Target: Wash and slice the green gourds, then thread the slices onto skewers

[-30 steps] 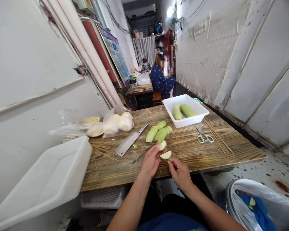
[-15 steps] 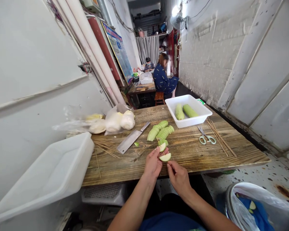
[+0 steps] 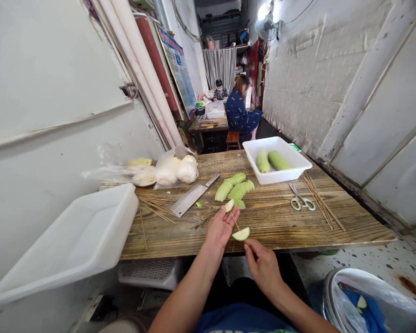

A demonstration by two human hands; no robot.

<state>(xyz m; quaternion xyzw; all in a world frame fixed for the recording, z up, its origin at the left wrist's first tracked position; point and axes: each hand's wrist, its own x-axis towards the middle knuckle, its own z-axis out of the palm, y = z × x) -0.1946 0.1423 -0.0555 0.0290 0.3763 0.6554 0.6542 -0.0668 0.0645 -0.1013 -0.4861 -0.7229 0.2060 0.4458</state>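
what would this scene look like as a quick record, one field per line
left hand: the person's left hand holds the upper pale-green slice
right hand: the right hand pinches just below the lower slice
skewer: a thin skewer shows between the two slices
cut food: rows of green slices on the wooden table
tools: a cleaver left of the rows, scissors to the right
tray: white tray at the back right, holding two whole green gourds
background: two other people near a farther table
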